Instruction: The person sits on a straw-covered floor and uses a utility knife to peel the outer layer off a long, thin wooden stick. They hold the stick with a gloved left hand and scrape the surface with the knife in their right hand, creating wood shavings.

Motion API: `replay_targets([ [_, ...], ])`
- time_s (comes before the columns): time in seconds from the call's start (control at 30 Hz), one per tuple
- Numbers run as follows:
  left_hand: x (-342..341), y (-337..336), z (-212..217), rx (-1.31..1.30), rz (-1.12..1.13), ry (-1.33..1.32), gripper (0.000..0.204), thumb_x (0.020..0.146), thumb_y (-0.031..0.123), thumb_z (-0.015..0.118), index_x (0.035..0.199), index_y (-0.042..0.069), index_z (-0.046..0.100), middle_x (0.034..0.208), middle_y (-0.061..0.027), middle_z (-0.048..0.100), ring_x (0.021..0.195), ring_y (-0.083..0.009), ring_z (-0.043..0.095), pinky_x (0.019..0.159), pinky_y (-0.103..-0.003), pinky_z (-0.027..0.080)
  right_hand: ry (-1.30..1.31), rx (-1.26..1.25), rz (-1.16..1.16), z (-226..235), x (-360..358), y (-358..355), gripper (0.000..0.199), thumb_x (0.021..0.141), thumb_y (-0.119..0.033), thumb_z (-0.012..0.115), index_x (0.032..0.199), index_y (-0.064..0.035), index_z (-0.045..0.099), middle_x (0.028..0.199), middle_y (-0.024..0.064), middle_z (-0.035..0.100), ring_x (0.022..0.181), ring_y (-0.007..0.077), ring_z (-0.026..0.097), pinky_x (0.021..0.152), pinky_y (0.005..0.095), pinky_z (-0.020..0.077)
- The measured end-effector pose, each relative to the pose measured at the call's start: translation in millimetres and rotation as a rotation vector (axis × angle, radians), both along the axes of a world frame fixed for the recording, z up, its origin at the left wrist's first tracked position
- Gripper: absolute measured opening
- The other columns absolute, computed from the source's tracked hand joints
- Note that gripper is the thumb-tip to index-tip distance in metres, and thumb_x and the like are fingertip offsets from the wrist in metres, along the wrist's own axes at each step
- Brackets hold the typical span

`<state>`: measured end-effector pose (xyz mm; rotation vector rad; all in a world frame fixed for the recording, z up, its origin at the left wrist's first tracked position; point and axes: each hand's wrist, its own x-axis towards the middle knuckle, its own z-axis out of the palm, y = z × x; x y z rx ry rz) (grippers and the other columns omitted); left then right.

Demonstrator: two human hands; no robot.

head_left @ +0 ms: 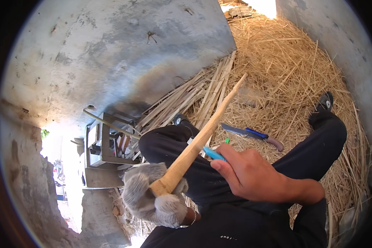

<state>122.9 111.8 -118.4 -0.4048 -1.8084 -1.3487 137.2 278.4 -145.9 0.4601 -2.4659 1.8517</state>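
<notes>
My left hand [155, 198], in a grey knitted glove, is wrapped round the thick lower end of a pale, peeled wooden stick [198, 142]. The stick slants up and away to the right, tapering to a slightly bent tip. My bare right hand [256, 173] is closed on a small light-blue tool [213, 153], whose front end lies close beside the middle of the stick. My fingers hide most of this tool, so its exact kind does not show. A bit of bright green [227, 141] peeks out above the right index finger.
Between my dark-trousered legs lie a large knife [273, 142] with a brownish handle and a blue-handled object [257, 133]. Straw [285, 62] covers the floor, with long split strips [213, 89] along the wall. A cluttered wooden stand [107, 142] is at left, with a pole [111, 124] across it.
</notes>
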Motion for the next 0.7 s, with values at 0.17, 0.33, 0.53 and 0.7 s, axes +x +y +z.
replay_targets([
  [0.17,8,-11,2,0.090,-0.043,-0.041,0.052,0.083,0.039,0.072,0.109,-0.004,0.056,0.089,-0.0159,0.056,0.062,-0.0202,0.057,0.048,-0.027,0.048,0.198,-0.015,0.014,19,19,-11,0.024,0.099,-0.022,0.058,0.091,-0.0026,0.047,0.057,0.0154,0.054,0.046,0.0337,0.057,0.041,0.0447,0.0431],
  [0.33,0,-16,-7,0.137,-0.237,-0.033,0.049,0.079,0.031,0.075,0.107,-0.005,0.057,0.091,-0.0179,0.058,0.064,-0.0227,0.060,0.049,-0.028,0.050,0.223,0.096,-0.068,26,28,-26,0.025,0.098,-0.023,0.059,0.089,-0.0032,0.048,0.055,0.0104,0.052,0.042,0.0286,0.054,0.038,0.0411,0.0428],
  [0.53,10,-24,-3,0.215,-0.343,-0.083,0.046,0.074,0.021,0.078,0.106,-0.006,0.059,0.093,-0.0203,0.060,0.067,-0.0257,0.063,0.051,-0.030,0.054,0.159,0.159,-0.123,24,39,-34,0.025,0.098,-0.024,0.059,0.089,-0.0025,0.048,0.054,0.0121,0.054,0.041,0.0304,0.055,0.038,0.0435,0.0437],
  [0.7,16,-35,0,0.177,-0.400,-0.108,0.045,0.070,0.013,0.080,0.105,-0.006,0.060,0.095,-0.0223,0.061,0.070,-0.0282,0.066,0.053,-0.031,0.057,-0.006,0.285,-0.177,5,27,-34,0.026,0.099,-0.023,0.058,0.090,-0.0016,0.047,0.053,0.0152,0.054,0.043,0.0348,0.057,0.039,0.0450,0.0431],
])
